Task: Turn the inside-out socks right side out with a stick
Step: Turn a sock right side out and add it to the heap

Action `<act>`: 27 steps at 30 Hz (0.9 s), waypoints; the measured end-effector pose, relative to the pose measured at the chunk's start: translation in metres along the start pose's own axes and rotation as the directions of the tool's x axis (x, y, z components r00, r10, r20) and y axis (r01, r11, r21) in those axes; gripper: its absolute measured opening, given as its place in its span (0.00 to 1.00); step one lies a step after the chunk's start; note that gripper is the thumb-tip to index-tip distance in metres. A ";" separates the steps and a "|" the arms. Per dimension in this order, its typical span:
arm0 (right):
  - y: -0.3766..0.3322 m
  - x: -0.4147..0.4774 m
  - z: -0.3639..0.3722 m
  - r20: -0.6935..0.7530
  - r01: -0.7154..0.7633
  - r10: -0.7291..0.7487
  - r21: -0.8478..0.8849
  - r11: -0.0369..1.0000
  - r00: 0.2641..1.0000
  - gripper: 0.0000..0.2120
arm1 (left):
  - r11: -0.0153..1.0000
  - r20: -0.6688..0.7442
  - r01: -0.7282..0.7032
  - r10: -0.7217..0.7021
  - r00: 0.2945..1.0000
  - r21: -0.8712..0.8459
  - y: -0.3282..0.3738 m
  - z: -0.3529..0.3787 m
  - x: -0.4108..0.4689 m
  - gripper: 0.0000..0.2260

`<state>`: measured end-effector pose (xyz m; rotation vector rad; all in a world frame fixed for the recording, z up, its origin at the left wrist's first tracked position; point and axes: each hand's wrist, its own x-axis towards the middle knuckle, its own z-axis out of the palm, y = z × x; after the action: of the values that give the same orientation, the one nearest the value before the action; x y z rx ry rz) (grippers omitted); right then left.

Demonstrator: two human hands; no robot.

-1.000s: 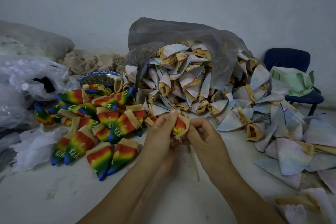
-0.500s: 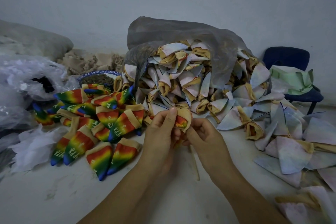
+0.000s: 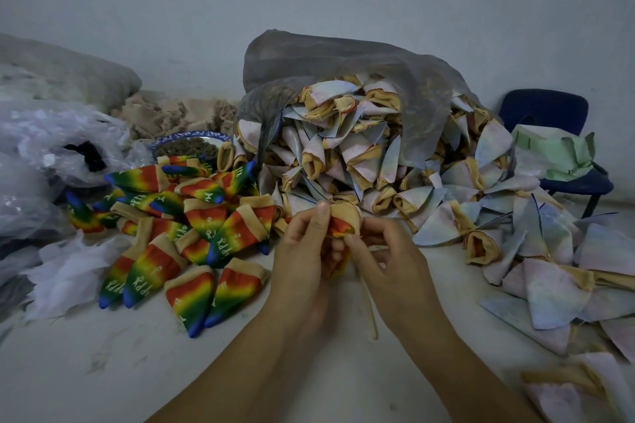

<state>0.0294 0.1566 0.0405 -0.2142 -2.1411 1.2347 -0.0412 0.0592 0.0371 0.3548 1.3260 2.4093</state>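
Head view, both hands (image 3: pixel 309 251) gripping sock (image 3: pixel 343 221), stick (image 3: pixel 369 312) mostly hidden

1 head-worn view, forward-down, close in

I work in dim, flat, bluish light that casts only faint, soft shadows beneath my left hand (image 3: pixel 305 261) and right hand (image 3: pixel 388 261). The wide lens bends everything toward the edges, where the corners darken and detail turns soft and smeary.
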 end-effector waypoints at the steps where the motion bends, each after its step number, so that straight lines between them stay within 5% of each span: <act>1: 0.001 0.001 -0.001 -0.003 0.007 -0.007 -0.048 0.999 1.000 0.08 | 1.000 0.012 0.002 -0.002 1.000 -0.005 0.000 0.000 0.000 0.10; 6: 0.006 0.003 -0.002 -0.023 -0.015 0.012 -0.127 0.992 1.000 0.12 | 1.000 0.013 0.019 -0.019 1.000 0.002 -0.002 0.003 -0.002 0.13; 21: 0.008 0.004 -0.006 0.038 -0.106 0.100 0.227 0.968 0.994 0.13 | 0.991 0.067 0.102 -0.096 0.993 -0.082 -0.001 0.002 0.000 0.13; 27: 0.006 0.006 -0.006 -0.020 -0.071 0.077 0.188 0.980 0.997 0.13 | 0.973 0.095 0.180 -0.167 0.981 -0.144 -0.002 0.002 0.000 0.18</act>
<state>0.0273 0.1662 0.0402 -0.2296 -1.9954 1.4583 -0.0395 0.0618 0.0366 0.2805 1.0827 2.3053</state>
